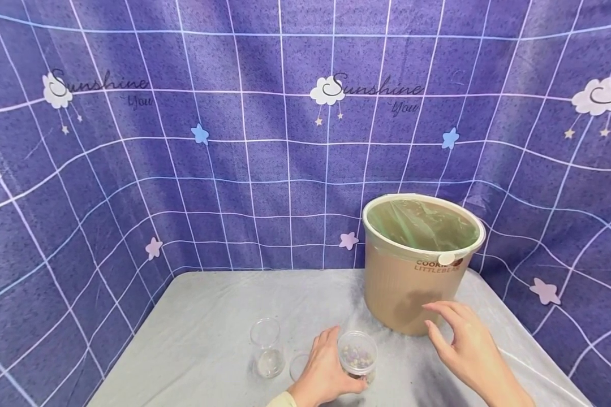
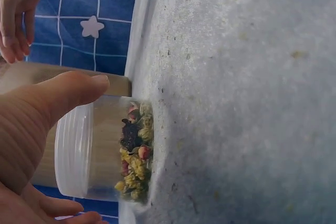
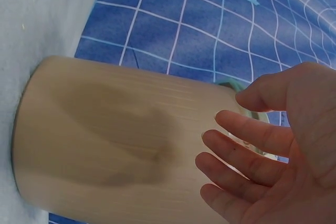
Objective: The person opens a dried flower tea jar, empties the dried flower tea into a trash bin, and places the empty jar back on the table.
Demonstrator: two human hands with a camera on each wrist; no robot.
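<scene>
Loosely, the fingers of the left hand (image 1: pixel 322 370) are lying fairly straight beside the jar of dried flowers (image 2: pixel 106 148) (whether they are pressing its wall, I cannot tell). Good handling is probably calling for thumb and fingers level on opposite sides, squeezing lightly. The jar is resting upright on the bench (image 1: pixel 209 308). Farther out, the right hand (image 1: pixel 467 346) is hanging mid-air, holding nothing, fingers parted, near the bin (image 1: pixel 399 277).

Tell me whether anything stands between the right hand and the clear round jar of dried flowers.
Nothing visible blocks the right hand from the clear round jar of dried flowers: only grey cloth lies between. The beige cylindrical bin stands beyond that gap.
</scene>
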